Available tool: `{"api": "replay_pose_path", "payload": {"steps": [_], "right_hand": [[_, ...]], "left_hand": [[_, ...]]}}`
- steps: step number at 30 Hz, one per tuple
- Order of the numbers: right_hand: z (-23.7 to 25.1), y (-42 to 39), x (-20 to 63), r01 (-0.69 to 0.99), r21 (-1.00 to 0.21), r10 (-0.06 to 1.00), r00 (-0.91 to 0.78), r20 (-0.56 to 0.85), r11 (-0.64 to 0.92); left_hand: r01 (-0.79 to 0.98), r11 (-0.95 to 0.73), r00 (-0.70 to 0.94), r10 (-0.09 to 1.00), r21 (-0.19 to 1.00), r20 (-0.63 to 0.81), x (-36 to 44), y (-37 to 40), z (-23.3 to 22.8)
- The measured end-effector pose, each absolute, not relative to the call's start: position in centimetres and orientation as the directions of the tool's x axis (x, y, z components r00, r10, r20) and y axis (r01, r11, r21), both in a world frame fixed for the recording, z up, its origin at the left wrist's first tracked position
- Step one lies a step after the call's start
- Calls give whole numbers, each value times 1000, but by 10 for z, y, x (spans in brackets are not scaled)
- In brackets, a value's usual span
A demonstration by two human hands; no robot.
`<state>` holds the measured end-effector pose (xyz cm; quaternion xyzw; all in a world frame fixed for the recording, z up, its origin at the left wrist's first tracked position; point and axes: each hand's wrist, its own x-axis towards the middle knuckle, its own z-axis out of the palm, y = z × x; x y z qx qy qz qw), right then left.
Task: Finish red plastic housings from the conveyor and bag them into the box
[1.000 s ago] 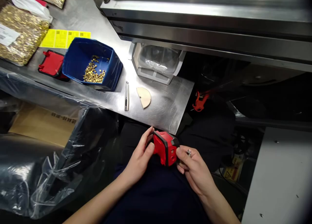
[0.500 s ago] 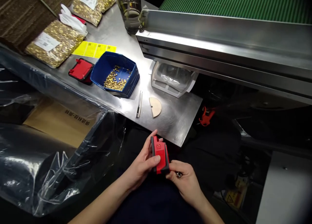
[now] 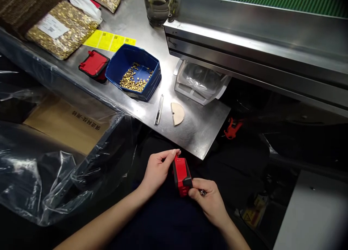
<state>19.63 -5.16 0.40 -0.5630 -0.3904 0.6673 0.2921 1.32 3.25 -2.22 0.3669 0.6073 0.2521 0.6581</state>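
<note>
The head view looks down on a brushed steel bench (image 3: 195, 130) and a lap in dark cloth. Below the bench's near edge, both hands share a small red plastic case (image 3: 181, 175) with black trim, boxy and held on edge. The left hand (image 3: 157, 170) curls round its far end, fingers bent over the top corner, thumb against the side. The right hand (image 3: 208, 201) pinches the near end between thumb and fingers; a small shiny metal bit shows at its fingers, too small to make out.

On the bench, well apart from the hands, sits a blue bin (image 3: 134, 76) with sloped walls and a scatter of small brass-coloured parts on its floor. Just to its left lies a flat red lid (image 3: 94, 63) on a black piece. A slim metal knife (image 3: 159, 114) and a pale half-disc (image 3: 177, 113) lie side by side nearer the edge. A white tray (image 3: 199, 85) lined with clear film stands under a steel rail (image 3: 258, 43). Yellow labels (image 3: 110, 41) and a clear bag of brass parts (image 3: 61, 28) lie farther left. Crinkled clear plastic (image 3: 62, 170) drapes a cardboard box (image 3: 67, 121).
</note>
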Motion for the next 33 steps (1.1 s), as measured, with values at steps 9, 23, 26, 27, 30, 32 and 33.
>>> {"api": "replay_pose_path", "payload": {"steps": [9,23,26,27,30,32,33], "right_hand": [[4,-47,196,34,-752,747,-92,-658,-658],[-8,-57,197,-53,-712,714,-52,-698,-700],[-8,-56,197,-44,-714,715,-59,-697,-699],[-9,-56,197,-40,-715,716,-59,-696,-698],[-10,-56,198,-35,-715,716,-55,-696,-698],[-9,-56,198,-29,-716,717,-46,-696,-697],[-8,-55,198,-22,-717,717,-43,-695,-697]], "left_hand": [[56,442,554,732,895,-396,2,20,-17],[47,543,558,682,838,-473,11,17,-32],[62,501,529,717,863,-454,13,15,-35],[56,510,505,727,858,-465,15,14,-37],[57,549,464,725,834,-509,20,14,-40],[80,526,465,732,847,-498,20,17,-39],[107,485,472,744,868,-473,20,19,-37]]}}
